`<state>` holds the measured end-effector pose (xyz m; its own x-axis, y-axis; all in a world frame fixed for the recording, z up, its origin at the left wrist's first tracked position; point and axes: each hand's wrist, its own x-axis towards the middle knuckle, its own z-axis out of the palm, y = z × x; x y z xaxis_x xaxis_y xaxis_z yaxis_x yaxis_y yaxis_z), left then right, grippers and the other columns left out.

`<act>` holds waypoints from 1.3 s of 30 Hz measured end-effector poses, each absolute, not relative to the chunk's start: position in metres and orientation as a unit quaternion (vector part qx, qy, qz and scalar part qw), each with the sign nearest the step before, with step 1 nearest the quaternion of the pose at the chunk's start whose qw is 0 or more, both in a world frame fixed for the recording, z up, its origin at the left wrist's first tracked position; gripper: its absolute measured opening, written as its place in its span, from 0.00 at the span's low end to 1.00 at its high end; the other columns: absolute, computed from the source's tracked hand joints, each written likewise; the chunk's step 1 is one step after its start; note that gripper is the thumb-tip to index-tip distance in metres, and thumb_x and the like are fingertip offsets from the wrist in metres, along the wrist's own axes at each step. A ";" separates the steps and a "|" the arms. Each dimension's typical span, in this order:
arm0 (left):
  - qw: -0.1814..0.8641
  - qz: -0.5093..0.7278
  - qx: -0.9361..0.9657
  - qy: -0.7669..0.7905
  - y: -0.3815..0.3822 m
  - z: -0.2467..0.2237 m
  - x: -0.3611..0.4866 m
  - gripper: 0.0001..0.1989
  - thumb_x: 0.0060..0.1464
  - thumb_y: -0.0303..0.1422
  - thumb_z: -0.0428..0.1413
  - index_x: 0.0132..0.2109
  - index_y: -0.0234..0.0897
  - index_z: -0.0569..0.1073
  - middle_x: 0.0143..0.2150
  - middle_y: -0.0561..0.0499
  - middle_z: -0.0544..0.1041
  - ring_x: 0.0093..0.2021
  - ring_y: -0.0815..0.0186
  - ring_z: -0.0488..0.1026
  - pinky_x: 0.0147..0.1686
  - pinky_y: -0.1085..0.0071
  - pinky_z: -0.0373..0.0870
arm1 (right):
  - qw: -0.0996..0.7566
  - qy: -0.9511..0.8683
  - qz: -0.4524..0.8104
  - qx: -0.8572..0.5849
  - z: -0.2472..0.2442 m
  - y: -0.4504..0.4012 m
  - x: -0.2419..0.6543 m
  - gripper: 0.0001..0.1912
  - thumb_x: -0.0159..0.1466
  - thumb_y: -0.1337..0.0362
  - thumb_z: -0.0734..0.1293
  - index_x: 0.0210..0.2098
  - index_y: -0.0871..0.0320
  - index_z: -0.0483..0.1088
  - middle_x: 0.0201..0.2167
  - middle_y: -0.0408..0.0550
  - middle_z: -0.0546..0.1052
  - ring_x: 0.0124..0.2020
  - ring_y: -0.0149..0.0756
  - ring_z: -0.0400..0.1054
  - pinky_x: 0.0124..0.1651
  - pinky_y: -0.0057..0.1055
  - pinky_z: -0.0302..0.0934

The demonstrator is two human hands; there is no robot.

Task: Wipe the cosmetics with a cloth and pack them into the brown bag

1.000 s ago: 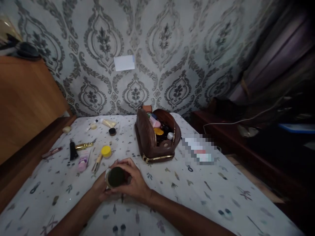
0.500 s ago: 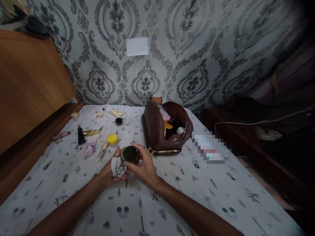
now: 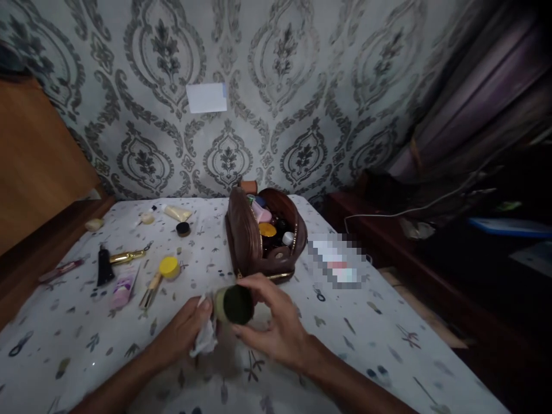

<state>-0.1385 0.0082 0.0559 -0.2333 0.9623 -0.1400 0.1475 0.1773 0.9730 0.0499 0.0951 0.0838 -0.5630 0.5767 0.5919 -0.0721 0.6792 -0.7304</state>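
A small jar point(image 3: 219, 306) with a dark green or black lid point(image 3: 238, 305) is tilted on its side above the table, its lid facing me. My right hand point(image 3: 278, 325) grips it from the right, thumb below and fingers above. A crumpled white tissue or cloth point(image 3: 204, 338) is pinched in my left hand point(image 3: 192, 325), close to the left side of the jar; whether it touches the jar I cannot tell. Just beyond my hands stands an open brown zipped bag point(image 3: 259, 253) holding several small bottles and containers.
Left on the patterned tablecloth point(image 3: 172, 368) lie a yellow-lidded jar point(image 3: 169, 267), a pink tube point(image 3: 123, 287), a black tube point(image 3: 104, 265), a gold tube point(image 3: 128, 256), a black-lidded jar point(image 3: 183, 229) and a cream tube point(image 3: 176, 213). A blurred-out packet point(image 3: 338, 261) lies right of the bag.
My left hand and the tissue have drawn away from the jar's underside to its left. The jar in my right hand has come nearer to me. The view has swung right.
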 end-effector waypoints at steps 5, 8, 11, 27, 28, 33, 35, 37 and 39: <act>0.229 0.310 0.705 0.595 0.051 0.127 -0.121 0.16 0.61 0.40 0.48 0.49 0.41 0.75 0.38 0.48 0.78 0.34 0.59 0.75 0.36 0.69 0.69 | 0.495 -0.723 0.400 -0.269 0.106 0.125 0.088 0.20 0.59 0.63 0.72 0.50 0.53 0.67 0.44 0.50 0.75 0.40 0.36 0.73 0.40 0.31 0.70; 0.043 0.164 0.786 0.594 0.083 0.145 -0.109 0.28 0.55 0.29 0.50 0.63 0.49 0.65 0.44 0.45 0.77 0.34 0.57 0.76 0.34 0.67 0.69 | 0.521 -0.693 0.401 -0.296 0.119 0.148 0.099 0.22 0.59 0.61 0.73 0.52 0.52 0.68 0.44 0.49 0.75 0.43 0.37 0.73 0.43 0.31 0.70; -0.064 0.017 0.785 0.616 0.104 0.149 -0.101 0.35 0.51 0.24 0.51 0.66 0.50 0.61 0.39 0.44 0.77 0.28 0.58 0.75 0.28 0.68 0.67 | 0.532 -0.687 0.402 -0.289 0.130 0.167 0.102 0.22 0.59 0.60 0.73 0.52 0.52 0.70 0.44 0.48 0.75 0.43 0.37 0.72 0.42 0.32 0.70; -0.218 0.105 0.841 0.484 0.104 0.101 -0.127 0.34 0.54 0.18 0.42 0.67 0.38 0.54 0.40 0.47 0.77 0.33 0.66 0.77 0.29 0.75 0.70 | 0.425 -0.772 0.396 -0.258 0.158 0.219 0.103 0.17 0.60 0.65 0.71 0.48 0.54 0.68 0.43 0.45 0.75 0.42 0.37 0.72 0.41 0.32 0.69; -0.214 0.097 0.843 0.485 0.103 0.099 -0.129 0.34 0.56 0.19 0.42 0.69 0.39 0.51 0.41 0.47 0.77 0.35 0.66 0.77 0.31 0.74 0.70 | 0.410 -0.785 0.388 -0.255 0.159 0.221 0.103 0.17 0.60 0.66 0.71 0.48 0.53 0.68 0.43 0.45 0.75 0.41 0.36 0.72 0.41 0.32 0.69; -0.222 0.078 0.841 0.487 0.094 0.094 -0.133 0.31 0.64 0.25 0.41 0.72 0.39 0.46 0.47 0.43 0.77 0.44 0.59 0.75 0.39 0.67 0.68 | 0.321 -0.864 0.300 -0.247 0.163 0.231 0.099 0.20 0.61 0.66 0.70 0.52 0.51 0.67 0.46 0.45 0.73 0.42 0.37 0.70 0.41 0.32 0.68; -0.221 0.095 0.845 0.478 0.094 0.094 -0.131 0.31 0.63 0.23 0.42 0.71 0.38 0.48 0.48 0.43 0.76 0.46 0.60 0.74 0.43 0.67 0.66 | 0.271 -0.893 0.263 -0.245 0.166 0.234 0.095 0.19 0.62 0.66 0.69 0.52 0.52 0.66 0.45 0.45 0.72 0.40 0.36 0.69 0.38 0.32 0.66; -0.218 0.108 0.850 0.468 0.096 0.095 -0.130 0.32 0.62 0.21 0.43 0.71 0.36 0.49 0.48 0.43 0.76 0.48 0.60 0.72 0.47 0.66 0.65 | 0.237 -0.908 0.244 -0.244 0.169 0.235 0.091 0.17 0.63 0.66 0.68 0.51 0.52 0.67 0.43 0.45 0.72 0.38 0.35 0.69 0.36 0.31 0.64; -0.214 0.115 0.854 0.461 0.098 0.095 -0.130 0.31 0.62 0.21 0.43 0.71 0.34 0.49 0.49 0.43 0.74 0.49 0.60 0.71 0.47 0.66 0.65 | 0.225 -0.911 0.238 -0.252 0.172 0.236 0.089 0.16 0.63 0.64 0.69 0.50 0.51 0.68 0.41 0.44 0.73 0.38 0.35 0.69 0.36 0.31 0.64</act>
